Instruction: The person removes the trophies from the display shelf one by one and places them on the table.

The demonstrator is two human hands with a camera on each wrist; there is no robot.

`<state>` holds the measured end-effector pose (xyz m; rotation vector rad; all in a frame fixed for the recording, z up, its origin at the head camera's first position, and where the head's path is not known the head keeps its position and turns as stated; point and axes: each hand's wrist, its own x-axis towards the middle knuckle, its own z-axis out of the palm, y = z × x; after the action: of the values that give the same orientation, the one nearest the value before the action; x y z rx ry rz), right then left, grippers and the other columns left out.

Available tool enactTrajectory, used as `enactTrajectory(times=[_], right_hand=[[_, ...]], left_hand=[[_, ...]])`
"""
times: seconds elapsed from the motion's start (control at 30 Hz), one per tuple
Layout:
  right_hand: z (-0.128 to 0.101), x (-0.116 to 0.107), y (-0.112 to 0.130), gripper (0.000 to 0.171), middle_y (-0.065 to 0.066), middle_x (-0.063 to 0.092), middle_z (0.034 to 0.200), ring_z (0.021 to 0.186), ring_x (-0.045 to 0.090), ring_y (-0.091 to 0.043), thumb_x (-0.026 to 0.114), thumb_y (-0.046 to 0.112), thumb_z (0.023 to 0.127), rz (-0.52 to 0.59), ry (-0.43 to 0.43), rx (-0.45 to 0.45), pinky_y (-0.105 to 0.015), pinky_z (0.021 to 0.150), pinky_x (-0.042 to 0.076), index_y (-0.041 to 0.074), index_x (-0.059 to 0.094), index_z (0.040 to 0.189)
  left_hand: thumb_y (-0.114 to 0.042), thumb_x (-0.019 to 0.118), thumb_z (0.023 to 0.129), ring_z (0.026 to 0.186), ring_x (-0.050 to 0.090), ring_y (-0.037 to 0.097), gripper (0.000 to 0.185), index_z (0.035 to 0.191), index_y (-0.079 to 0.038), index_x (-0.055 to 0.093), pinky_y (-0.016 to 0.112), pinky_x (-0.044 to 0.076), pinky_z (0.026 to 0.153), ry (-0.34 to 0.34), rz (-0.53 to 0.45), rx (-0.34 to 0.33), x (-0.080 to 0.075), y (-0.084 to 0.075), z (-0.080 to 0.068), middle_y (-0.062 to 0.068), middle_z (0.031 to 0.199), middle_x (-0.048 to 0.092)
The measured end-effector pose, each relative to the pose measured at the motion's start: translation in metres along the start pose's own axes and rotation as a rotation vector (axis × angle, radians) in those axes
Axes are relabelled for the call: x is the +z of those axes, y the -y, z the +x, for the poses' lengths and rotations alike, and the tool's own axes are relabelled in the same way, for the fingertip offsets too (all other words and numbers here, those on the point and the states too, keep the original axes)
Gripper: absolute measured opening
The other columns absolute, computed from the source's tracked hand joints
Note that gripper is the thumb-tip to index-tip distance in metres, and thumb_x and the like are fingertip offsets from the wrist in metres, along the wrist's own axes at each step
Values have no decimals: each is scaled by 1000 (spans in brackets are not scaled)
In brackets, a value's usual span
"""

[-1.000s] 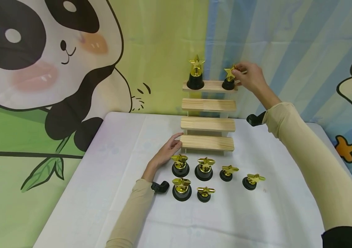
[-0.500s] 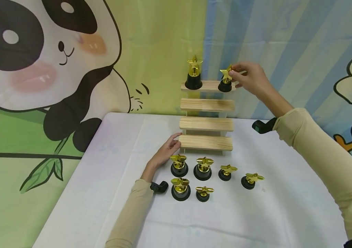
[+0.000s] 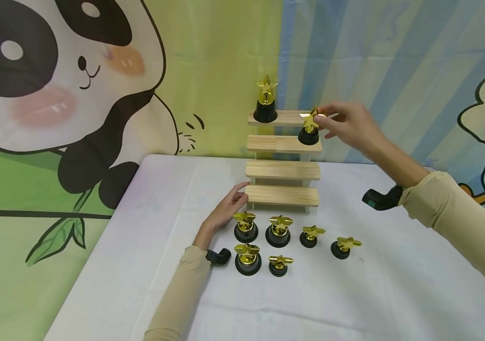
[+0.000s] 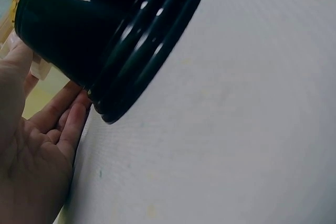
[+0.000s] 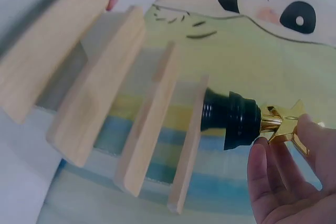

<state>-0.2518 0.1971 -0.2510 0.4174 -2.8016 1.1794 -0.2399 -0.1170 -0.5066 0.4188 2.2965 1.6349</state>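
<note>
Pinching a small star trophy (image 3: 309,128) in my right grip (image 3: 350,127) beside the stepped shelf's (image 3: 282,195) far right; left grip (image 3: 227,210) rests relaxed, fingers straight, at the near step.

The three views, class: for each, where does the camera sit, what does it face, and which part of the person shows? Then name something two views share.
Head: worn high, looking forward and down at the table, stepped wooden shelf and star trophies; both sleeves and hands show.
Left wrist: low by the cloth, facing a trophy's black base; the left hand shows.
Right wrist: beside the shelf, facing its slats; the right hand pinches a small trophy.
Shared: head and right wrist both show that held trophy and the shelf.
</note>
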Motion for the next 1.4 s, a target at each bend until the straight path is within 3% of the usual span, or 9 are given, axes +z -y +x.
enactTrajectory(times=[0.27, 0.47, 0.57, 0.83, 1.1, 1.4], right_hand=[[-39, 10, 1, 31, -14, 71, 106, 73, 65, 0, 62, 28, 96, 44, 4, -44, -19, 68, 53, 9, 66, 119], [-65, 13, 1, 28, 11, 70, 96, 78, 66, -4, 64, 25, 95, 121, 32, -31, -21, 69, 54, 9, 67, 118], [-77, 15, 0, 28, 18, 68, 93, 78, 66, -6, 64, 22, 95, 160, 56, -43, -21, 69, 54, 7, 66, 118], [-115, 23, -1, 27, 17, 67, 94, 72, 66, -14, 63, 22, 96, 215, 114, 33, -23, 72, 53, 6, 64, 118], [-151, 34, -6, 25, 5, 68, 94, 72, 65, -16, 66, 25, 94, 195, 165, 92, -27, 70, 53, 12, 67, 114], [-184, 46, -19, 18, 7, 68, 98, 78, 66, -14, 67, 20, 93, 261, 186, 88, -28, 67, 57, 12, 70, 109]], left_hand=[[-43, 45, 102, 130, 52, 32, 49, 149, -36, 31, 52, 38, 110, 3, 4, 9, -1, -1, -1, 16, 139, 54], [-43, 45, 102, 130, 52, 31, 49, 149, -37, 31, 51, 39, 109, 1, 5, 13, -2, -2, 0, 16, 138, 55], [-42, 45, 102, 130, 52, 32, 49, 149, -35, 31, 52, 38, 110, 2, 2, 18, -2, -2, -1, 17, 138, 55], [-41, 44, 103, 130, 52, 34, 50, 150, -33, 30, 53, 38, 109, 7, 6, 19, 0, 0, 1, 18, 139, 54], [-42, 45, 103, 130, 52, 34, 50, 150, -34, 30, 53, 38, 109, 7, 4, 11, 0, 2, 2, 18, 138, 54], [-42, 45, 102, 130, 52, 32, 50, 149, -35, 31, 52, 38, 109, -1, 4, -1, -2, 0, 1, 17, 139, 54]])
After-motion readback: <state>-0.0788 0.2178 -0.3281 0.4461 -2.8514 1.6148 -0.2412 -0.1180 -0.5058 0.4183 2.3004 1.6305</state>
